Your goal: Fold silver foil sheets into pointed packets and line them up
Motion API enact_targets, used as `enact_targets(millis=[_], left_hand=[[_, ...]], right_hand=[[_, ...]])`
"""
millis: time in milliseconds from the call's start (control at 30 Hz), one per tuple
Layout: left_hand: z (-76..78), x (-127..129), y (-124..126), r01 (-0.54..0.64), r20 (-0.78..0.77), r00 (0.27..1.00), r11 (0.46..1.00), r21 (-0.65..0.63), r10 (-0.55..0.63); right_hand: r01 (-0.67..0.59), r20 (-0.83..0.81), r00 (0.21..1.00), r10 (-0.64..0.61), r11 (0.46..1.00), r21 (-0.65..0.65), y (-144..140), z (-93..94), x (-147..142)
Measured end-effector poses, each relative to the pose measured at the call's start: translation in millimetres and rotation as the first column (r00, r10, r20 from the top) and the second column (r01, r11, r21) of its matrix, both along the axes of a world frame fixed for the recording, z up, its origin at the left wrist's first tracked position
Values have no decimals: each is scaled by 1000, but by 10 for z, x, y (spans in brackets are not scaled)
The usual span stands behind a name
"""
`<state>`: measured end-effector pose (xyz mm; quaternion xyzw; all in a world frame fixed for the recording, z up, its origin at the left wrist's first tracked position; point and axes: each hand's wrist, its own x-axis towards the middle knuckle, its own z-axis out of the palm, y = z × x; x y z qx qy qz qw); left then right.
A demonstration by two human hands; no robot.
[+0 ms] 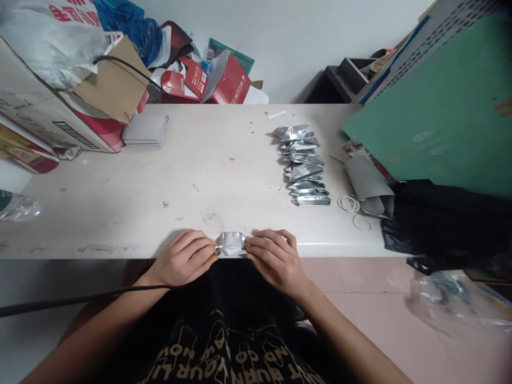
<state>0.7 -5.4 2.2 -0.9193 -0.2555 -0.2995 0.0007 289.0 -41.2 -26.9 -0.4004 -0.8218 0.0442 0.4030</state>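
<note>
A small folded piece of silver foil paper sits at the table's front edge, between my two hands. My left hand pinches its left end, fingers closed together. At the other end, my right hand grips it the same way, thumb hidden underneath. The foil piece has a flat middle panel and folded, slanted sides. Beyond my right hand lies a row of folded silver foil pieces, overlapping one behind another toward the back.
White rubber bands and a grey cardboard piece lie at the right, beside a black bag. A stack of white paper stands back left near a cardboard box. A plastic bottle lies far left.
</note>
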Motion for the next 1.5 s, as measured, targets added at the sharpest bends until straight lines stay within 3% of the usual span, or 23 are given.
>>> enact_targets(millis=[267, 500, 833, 1167, 1500], left_hand=[[-18, 25, -10, 6, 12, 1000, 999, 34, -6], [-15, 50, 25, 33, 16, 999, 999, 37, -34], [-45, 82, 6, -112, -46, 992, 993, 47, 115], [-14, 66, 16, -128, -62, 990, 990, -59, 124], [13, 82, 20, -149, -33, 989, 980, -132, 146]], right_hand=[[20, -4, 1000, -20, 1000, 3, 8, 9, -20], [154, 52, 986, -159, 984, 90, -47, -33, -69], [-20, 154, 988, 6, 996, 89, -27, -20, -11], [22, 80, 997, -13, 994, -106, 13, -28, -57], [56, 49, 997, -52, 995, -81, 43, 83, -52]])
